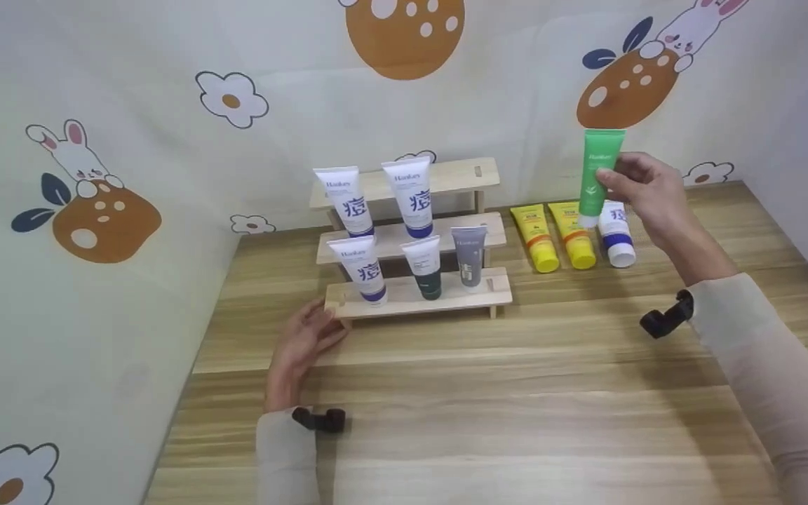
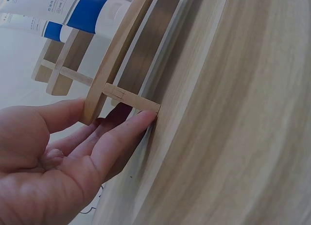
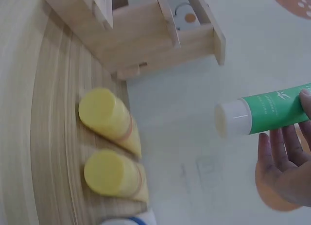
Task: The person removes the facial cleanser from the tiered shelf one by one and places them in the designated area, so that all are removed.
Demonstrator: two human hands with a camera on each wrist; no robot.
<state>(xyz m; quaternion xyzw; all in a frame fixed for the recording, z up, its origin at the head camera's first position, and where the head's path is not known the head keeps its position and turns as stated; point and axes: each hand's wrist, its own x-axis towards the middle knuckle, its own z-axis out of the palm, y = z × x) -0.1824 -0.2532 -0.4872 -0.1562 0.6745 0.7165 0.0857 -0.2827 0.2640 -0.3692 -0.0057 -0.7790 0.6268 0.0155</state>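
Note:
My right hand (image 1: 649, 189) holds a green tube (image 1: 599, 172) with a white cap between thumb and fingers, cap down, above the table. In the right wrist view the same green tube (image 3: 274, 108) is raised off the tabletop. My left hand (image 1: 304, 341) grips the left end of the lowest step of a three-tier wooden display rack (image 1: 418, 305). In the left wrist view its thumb touches the board's end and a fingertip meets the rack's leg (image 2: 131, 97). White tubes (image 1: 362, 270), a white-and-green tube (image 1: 423, 266) and a grey tube (image 1: 469, 256) stand on the rack.
Two yellow tubes (image 1: 536, 238) and a white tube with a blue band (image 1: 617, 235) lie on the wooden table (image 1: 516, 407), right of the rack. A patterned cloth wall (image 1: 292, 119) rises behind and at the left.

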